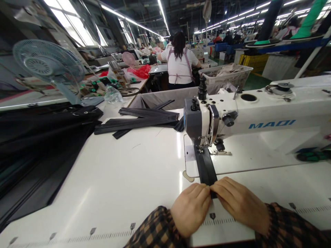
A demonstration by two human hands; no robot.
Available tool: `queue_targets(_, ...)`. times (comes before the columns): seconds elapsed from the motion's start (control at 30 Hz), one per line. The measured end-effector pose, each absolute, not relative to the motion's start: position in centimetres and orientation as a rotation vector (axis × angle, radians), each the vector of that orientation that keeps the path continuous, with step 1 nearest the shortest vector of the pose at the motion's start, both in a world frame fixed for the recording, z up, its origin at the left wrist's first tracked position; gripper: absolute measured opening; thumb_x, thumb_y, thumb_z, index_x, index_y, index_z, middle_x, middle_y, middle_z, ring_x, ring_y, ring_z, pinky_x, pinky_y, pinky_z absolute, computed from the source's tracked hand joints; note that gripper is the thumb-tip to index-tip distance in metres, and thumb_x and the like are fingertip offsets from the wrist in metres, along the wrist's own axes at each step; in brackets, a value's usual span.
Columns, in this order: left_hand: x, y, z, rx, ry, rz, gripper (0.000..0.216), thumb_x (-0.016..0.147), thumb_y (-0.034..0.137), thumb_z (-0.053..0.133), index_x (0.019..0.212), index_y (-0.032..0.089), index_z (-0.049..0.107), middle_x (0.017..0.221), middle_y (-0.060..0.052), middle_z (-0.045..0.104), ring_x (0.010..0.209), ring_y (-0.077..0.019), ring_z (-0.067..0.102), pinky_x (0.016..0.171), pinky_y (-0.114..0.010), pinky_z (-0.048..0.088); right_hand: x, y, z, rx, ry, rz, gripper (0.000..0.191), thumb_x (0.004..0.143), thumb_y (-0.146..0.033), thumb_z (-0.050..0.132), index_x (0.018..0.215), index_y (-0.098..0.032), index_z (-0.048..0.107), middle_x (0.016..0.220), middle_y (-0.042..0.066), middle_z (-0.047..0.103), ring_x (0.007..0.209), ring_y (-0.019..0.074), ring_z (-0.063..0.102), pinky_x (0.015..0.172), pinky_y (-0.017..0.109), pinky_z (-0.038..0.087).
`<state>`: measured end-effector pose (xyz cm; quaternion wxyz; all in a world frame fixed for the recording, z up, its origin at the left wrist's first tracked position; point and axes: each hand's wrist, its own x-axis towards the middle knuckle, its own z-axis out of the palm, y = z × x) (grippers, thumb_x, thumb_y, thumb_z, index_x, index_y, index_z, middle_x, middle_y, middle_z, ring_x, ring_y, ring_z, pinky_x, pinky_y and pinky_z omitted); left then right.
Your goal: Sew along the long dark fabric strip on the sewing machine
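Note:
A black fabric strip [207, 168], which looks like a zipper placket, runs from under the presser foot of the white sewing machine [269, 120] toward me. At its near end my left hand [192, 206] pinches the left edge, thumb and fingers pressed together. My right hand [240, 203] grips the same end from the right, its fingertips touching those of the left. The strip lies along the table, its far end beneath the machine's needle area. Fingertips cover part of the near end.
Several black strips [144, 119] lie crosswise left of the machine head. Black fabric [38, 155] covers the table's left side. Behind stand a fan [49, 62], a plastic basket [227, 75] and a seated co-worker [179, 62]. A ruler scale [111, 236] runs along the front edge.

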<state>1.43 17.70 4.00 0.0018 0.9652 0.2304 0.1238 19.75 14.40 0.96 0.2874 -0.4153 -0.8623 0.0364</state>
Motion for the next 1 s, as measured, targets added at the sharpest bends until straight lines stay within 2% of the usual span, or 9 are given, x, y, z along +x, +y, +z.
queue_targets(0.13,1.3,19.2,4.6,2.844,0.715,0.406,0.020,0.084,0.018,0.038,0.086,0.017,0.057,0.090,-0.002,0.061,0.081,-0.0120,0.057,0.073,-0.026,0.051,19.4,14.3,0.7,-1.127,-2.280,0.109,0.024,0.088,-0.013,0.034,0.096,-0.014,0.056,0.088,0.007,0.054,0.083,0.0165,0.050,0.073,0.032,0.046)
queue_targets(0.2,1.5,20.3,4.7,2.741,0.855,0.499,0.021,0.084,0.022,0.041,0.098,0.017,0.055,0.102,-0.005,0.058,0.094,-0.0141,0.055,0.084,-0.029,0.048,19.4,14.2,0.7,-1.120,-2.279,0.118,0.023,0.087,-0.013,0.035,0.094,-0.014,0.057,0.086,0.006,0.054,0.080,0.0160,0.050,0.071,0.032,0.045)
queue_targets(0.27,1.9,21.3,4.6,2.686,1.048,0.574,0.035,0.081,0.026,0.046,0.113,0.013,0.047,0.119,-0.011,0.049,0.112,-0.0194,0.044,0.095,-0.036,0.041,19.4,14.1,0.7,-1.107,-2.290,0.122,0.022,0.087,-0.012,0.036,0.094,-0.014,0.056,0.084,0.006,0.055,0.079,0.0161,0.050,0.069,0.032,0.044)
queue_targets(0.33,2.3,22.1,4.4,2.678,1.140,0.560,0.048,0.078,0.031,0.052,0.119,0.010,0.041,0.128,-0.015,0.041,0.122,-0.0238,0.033,0.100,-0.042,0.036,19.4,14.1,0.8,-1.095,-2.298,0.127,0.020,0.086,-0.011,0.037,0.094,-0.014,0.056,0.083,0.005,0.055,0.077,0.0159,0.049,0.067,0.032,0.043)
queue_targets(0.53,2.4,22.3,4.3,2.723,1.064,0.482,0.044,0.075,0.029,0.057,0.114,0.016,0.046,0.125,-0.010,0.045,0.119,-0.0222,0.038,0.101,-0.041,0.036,19.5,15.0,0.8,-1.109,-2.312,0.071,0.017,0.085,-0.013,0.040,0.091,-0.016,0.056,0.080,0.003,0.054,0.075,0.0143,0.048,0.066,0.030,0.041)
queue_targets(0.77,1.6,22.3,4.0,2.784,0.973,0.508,0.029,0.085,0.019,0.040,0.113,0.017,0.047,0.123,-0.007,0.048,0.119,-0.0169,0.039,0.098,-0.034,0.040,19.6,18.2,1.1,-1.135,-2.399,0.027,0.019,0.085,-0.011,0.039,0.094,-0.015,0.054,0.084,0.004,0.052,0.079,0.0163,0.045,0.070,0.032,0.040)
queue_targets(1.0,0.5,23.6,4.5,2.794,0.889,0.422,0.027,0.087,0.017,0.032,0.106,0.020,0.051,0.112,-0.002,0.055,0.106,-0.0129,0.049,0.090,-0.028,0.045,19.5,21.0,1.2,-1.191,-2.430,-0.150,0.014,0.083,-0.009,0.042,0.090,-0.015,0.053,0.087,0.003,0.051,0.079,0.0173,0.044,0.072,0.034,0.038)
